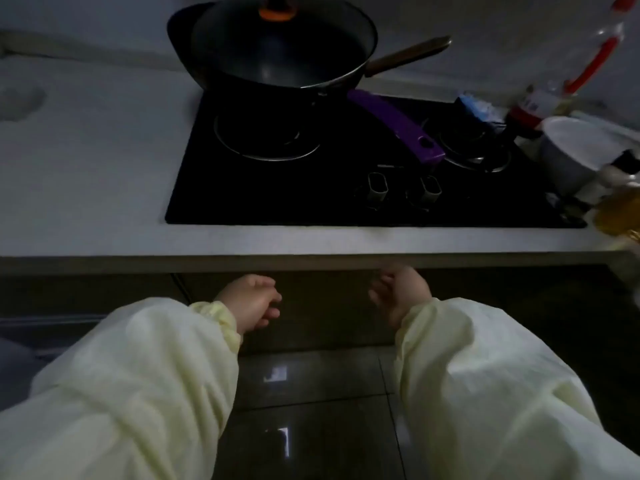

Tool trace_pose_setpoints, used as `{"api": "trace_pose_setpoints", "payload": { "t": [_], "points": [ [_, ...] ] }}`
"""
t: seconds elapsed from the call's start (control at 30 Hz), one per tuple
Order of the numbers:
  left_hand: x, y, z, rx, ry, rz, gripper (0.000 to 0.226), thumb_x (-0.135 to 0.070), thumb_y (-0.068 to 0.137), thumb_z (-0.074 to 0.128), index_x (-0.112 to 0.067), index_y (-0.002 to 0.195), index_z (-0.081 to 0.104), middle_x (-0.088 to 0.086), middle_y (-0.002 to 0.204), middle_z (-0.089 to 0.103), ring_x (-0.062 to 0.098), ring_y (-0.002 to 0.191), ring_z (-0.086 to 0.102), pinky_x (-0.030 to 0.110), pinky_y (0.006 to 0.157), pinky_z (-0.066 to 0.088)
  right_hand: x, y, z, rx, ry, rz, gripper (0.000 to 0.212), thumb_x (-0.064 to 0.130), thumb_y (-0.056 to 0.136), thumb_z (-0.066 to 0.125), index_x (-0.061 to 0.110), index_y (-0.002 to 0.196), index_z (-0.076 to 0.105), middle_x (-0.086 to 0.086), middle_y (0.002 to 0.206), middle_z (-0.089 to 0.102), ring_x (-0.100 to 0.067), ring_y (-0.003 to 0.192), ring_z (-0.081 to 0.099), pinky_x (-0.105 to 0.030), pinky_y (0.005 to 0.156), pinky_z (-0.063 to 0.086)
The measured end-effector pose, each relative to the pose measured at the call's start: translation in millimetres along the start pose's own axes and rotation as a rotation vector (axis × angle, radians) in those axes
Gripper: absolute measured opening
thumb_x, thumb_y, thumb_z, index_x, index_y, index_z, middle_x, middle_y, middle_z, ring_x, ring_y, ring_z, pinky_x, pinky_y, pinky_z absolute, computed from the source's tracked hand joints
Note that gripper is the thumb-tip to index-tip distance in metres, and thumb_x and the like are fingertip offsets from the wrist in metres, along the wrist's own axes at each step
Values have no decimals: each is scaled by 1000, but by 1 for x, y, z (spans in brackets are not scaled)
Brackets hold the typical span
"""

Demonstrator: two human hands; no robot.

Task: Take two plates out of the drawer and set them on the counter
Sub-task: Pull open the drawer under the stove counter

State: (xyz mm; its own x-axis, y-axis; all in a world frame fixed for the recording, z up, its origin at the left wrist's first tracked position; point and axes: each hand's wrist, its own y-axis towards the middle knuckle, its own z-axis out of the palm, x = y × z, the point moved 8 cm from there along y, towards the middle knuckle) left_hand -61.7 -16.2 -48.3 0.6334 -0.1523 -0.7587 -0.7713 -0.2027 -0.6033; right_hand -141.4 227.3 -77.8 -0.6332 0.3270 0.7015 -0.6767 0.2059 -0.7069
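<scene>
A dark drawer front (322, 306) sits shut under the grey counter (86, 168); no plates are in sight. My left hand (252, 301) hangs in front of the drawer front, fingers loosely curled and holding nothing. My right hand (398, 292) reaches up to the drawer's top edge just under the counter lip, its fingertips hidden there, so I cannot tell whether it grips the edge. Pale yellow sleeves cover both arms.
A black hob (346, 188) lies in the counter, with a lidded wok (277, 50) on the left burner and a purple handle (394, 126) across the middle. Bottles and a white pot (571, 154) crowd the right end. Glossy dark floor tiles (311, 410) lie below.
</scene>
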Motion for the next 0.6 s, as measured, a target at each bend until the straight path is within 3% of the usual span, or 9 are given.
{"api": "trace_pose_setpoints", "payload": {
  "t": [0.07,0.17,0.23,0.33,0.43,0.53,0.6],
  "points": [
    [3,11,3,-23,-13,-6,33,-13,89,51,-18,122,52,6,113,63,26,102,64,42,94,52,5,16,9,69,16,-18,10,11,86,45,11,91,54,-8,100,54,-21,84,58,-32,69,51],
    [5,18,11,-31,-33,-27,25,-14,89,52,-23,112,52,4,111,64,24,98,65,39,90,53,7,25,16,124,204,36,17,-1,86,39,9,78,50,-12,110,53,-31,119,51,-43,100,45],
    [4,22,14,-50,-60,-34,23,-14,89,52,-23,109,52,3,109,64,23,97,64,37,87,52,5,19,13,111,386,85,20,-7,83,38,7,82,53,-15,124,54,-33,125,47,-50,110,36],
    [-2,17,21,-51,-52,-30,19,-13,89,51,-24,105,52,4,108,63,24,97,64,38,88,52,5,16,9,101,486,109,26,-7,84,38,4,99,56,-16,131,52,-33,128,45,-50,111,35],
    [-8,12,29,-67,-53,-21,20,-13,89,51,-24,106,52,2,105,64,22,93,64,37,86,52,-2,16,-1,79,483,109,40,-1,88,39,5,127,46,-16,134,52,-32,128,48,-40,106,42],
    [-13,6,41,-65,-42,-15,26,-13,89,51,-20,114,53,1,102,63,21,90,63,38,86,52,-14,10,-22,16,349,60,63,7,87,50,28,142,29,-16,119,63,-30,107,65,-38,92,53],
    [-19,2,53,-49,10,5,33,-15,89,52,-19,121,52,4,106,64,23,94,65,39,88,53,-24,2,-32,8,283,33,64,13,90,51,38,142,25,-18,117,65,-27,92,68,-36,87,55]
  ]
}}
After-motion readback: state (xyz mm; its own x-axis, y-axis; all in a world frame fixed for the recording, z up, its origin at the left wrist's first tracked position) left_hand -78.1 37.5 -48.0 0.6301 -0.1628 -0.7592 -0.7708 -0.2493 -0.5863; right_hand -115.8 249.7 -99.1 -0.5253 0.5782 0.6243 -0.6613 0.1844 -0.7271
